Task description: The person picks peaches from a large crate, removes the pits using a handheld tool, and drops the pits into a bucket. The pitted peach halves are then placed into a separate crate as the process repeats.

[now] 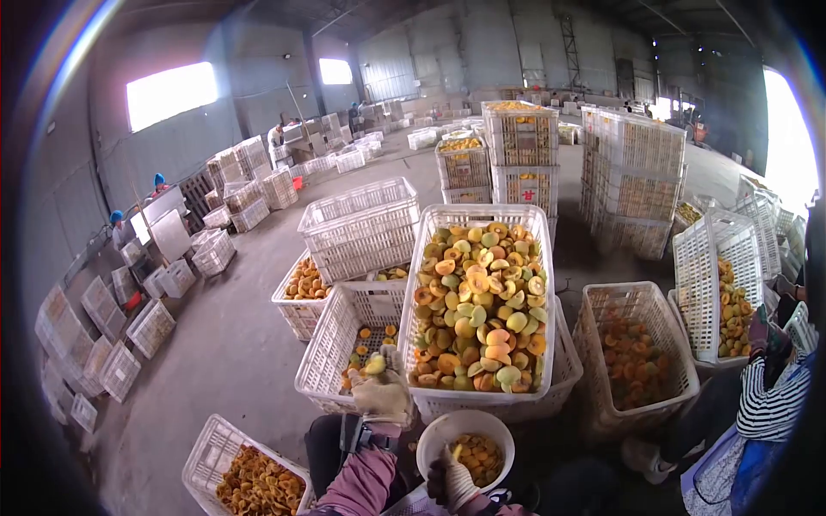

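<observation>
My left hand (379, 391), in a pale work glove, reaches out over the near left corner of a white plastic crate (428, 249) heaped with halved yellow-orange fruit, and holds one fruit half (375, 365) at its fingertips. My right hand (451, 480), also gloved, sits at the near rim of a white bowl (439, 430) holding several fruit pieces. Whether it grips the rim is hard to tell.
More white crates surround me: one with few fruit pieces (335, 344) at left, one with orange pieces (637, 344) at right, another (249, 477) at lower left. A person in a striped top (770, 400) sits at right. Stacked crates (632, 176) and other workers stand farther back.
</observation>
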### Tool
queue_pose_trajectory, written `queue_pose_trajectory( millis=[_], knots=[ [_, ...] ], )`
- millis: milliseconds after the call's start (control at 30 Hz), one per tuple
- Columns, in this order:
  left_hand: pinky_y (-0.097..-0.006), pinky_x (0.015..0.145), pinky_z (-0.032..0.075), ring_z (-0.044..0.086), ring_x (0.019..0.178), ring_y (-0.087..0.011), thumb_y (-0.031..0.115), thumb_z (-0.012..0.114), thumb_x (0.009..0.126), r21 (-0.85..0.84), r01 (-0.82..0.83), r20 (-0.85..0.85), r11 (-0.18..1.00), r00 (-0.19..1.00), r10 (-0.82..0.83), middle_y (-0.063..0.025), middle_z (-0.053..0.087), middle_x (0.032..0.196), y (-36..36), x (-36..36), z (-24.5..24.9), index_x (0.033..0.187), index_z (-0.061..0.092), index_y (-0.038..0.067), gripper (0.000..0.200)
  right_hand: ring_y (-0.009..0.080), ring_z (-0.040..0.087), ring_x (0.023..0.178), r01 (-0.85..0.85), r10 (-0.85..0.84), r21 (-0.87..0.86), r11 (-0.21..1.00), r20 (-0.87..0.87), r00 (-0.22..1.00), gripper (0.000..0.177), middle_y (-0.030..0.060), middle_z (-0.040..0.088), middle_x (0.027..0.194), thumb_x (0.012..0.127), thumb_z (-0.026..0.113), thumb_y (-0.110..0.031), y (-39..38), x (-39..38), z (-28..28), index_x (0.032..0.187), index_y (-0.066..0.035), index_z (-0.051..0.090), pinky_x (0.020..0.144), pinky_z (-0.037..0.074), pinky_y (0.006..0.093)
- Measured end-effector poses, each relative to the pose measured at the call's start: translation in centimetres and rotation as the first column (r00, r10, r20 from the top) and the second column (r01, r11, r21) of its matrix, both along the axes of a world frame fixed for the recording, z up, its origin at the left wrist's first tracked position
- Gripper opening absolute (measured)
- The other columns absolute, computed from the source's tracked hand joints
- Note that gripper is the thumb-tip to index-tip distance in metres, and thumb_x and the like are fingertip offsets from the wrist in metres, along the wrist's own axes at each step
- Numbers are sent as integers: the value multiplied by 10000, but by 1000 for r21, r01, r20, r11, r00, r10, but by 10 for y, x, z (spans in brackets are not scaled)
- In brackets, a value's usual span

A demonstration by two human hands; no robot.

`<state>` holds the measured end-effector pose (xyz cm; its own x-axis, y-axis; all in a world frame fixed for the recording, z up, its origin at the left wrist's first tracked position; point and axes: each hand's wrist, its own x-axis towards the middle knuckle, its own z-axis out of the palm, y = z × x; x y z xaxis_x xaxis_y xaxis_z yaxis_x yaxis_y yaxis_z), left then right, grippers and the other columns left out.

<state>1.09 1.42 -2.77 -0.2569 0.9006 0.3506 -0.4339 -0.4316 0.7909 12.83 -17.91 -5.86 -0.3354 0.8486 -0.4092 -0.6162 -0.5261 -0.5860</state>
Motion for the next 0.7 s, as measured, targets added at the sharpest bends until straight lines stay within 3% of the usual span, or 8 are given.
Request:
queue_pose_trajectory(
  millis=[67,133,167,200,233,333,533,700],
  knots=[
    [-342,819,498,602,942,-259,255,536,858,-175,195,18,965,981,-195,-134,603,983,29,18,-11,1080,506,3,337,136,363,377,6,-82,-332,943,-217,973,459,-21,365,498,830,524,-587,14,3,-37,684,-155,472,360,296,266],
    [-382,828,496,609,977,-270,301,493,875,-354,368,69,860,927,-368,-132,618,1010,34,38,-16,1107,513,14,370,152,374,381,49,-130,-348,936,-213,968,451,-10,388,504,832,527,-580,21,0,-53,701,-150,488,368,309,282],
    [-406,842,482,601,992,-303,316,502,852,-222,54,-791,974,573,-212,-155,619,1022,30,52,-19,1117,523,32,389,155,376,380,100,-151,-330,939,-131,980,448,-5,409,512,832,528,-578,23,-1,-49,712,-147,501,369,312,285],
    [-430,855,469,592,1007,-337,331,511,828,129,-23,-949,991,-294,117,-178,620,1034,23,64,-17,1127,533,51,410,158,378,380,151,-173,-307,940,-46,984,446,0,430,520,833,529,-575,25,-1,-44,724,-143,513,370,315,288],
    [-430,855,469,592,1007,-337,331,511,828,129,-24,-950,991,-288,117,-178,620,1034,23,70,-9,1127,533,51,410,165,401,383,137,-155,-321,937,-31,987,440,4,473,540,838,525,-571,24,0,-43,742,-142,531,374,333,296],
    [-401,874,452,554,1046,-374,359,514,794,-401,-132,-891,907,-175,-419,-241,589,1092,35,74,9,1199,511,93,485,161,424,388,121,-134,-311,943,-21,991,440,-7,485,539,837,528,-572,23,2,-30,729,-145,538,377,351,302],
    [-404,857,453,577,1012,-362,371,465,804,-394,-3,-911,919,-131,-391,-245,607,1043,42,63,-1,1281,438,113,543,151,443,396,192,-186,-293,937,48,981,406,-21,489,532,840,554,-536,27,0,-31,699,-155,542,379,351,286],
    [-405,848,454,584,1002,-380,312,577,762,-417,-54,-908,907,-30,-419,-245,613,1030,50,69,-13,1125,539,10,474,138,446,413,75,-77,-267,961,1,997,447,-22,475,541,820,534,-598,27,-2,-30,711,-165,513,409,374,292]
  ],
)
